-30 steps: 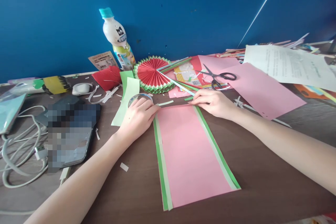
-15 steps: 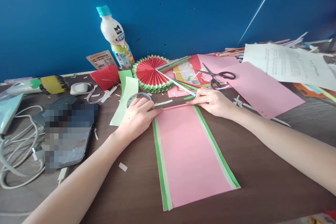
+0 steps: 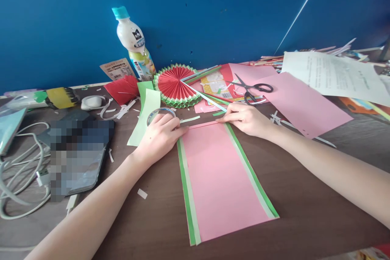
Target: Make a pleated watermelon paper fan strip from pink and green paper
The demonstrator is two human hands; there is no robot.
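Observation:
A pink sheet of paper [image 3: 222,178] with green and pale green strips along both long sides lies on the brown table. Its far edge is folded over in a narrow band. My left hand [image 3: 161,134] has its fingers closed at the far left corner, and my right hand [image 3: 245,118] pinches the far right corner. Behind my left hand, partly hidden by it, is a roll of tape [image 3: 161,111]. Just past the fold lies a thin pale green strip [image 3: 190,119]. A red and green pleated paper fan [image 3: 176,85] rests farther back.
Black-handled scissors [image 3: 252,87] lie behind my right hand, beside more pink paper [image 3: 307,101]. A bottle [image 3: 134,44] stands by the blue wall. To the left are a phone [image 3: 85,158], white cables [image 3: 24,162] and a red packet [image 3: 122,89]. A printed sheet [image 3: 332,75] lies back right.
Almost nothing differs. Both hands stay at the far corners of the pink paper, and the view shifts very slightly.

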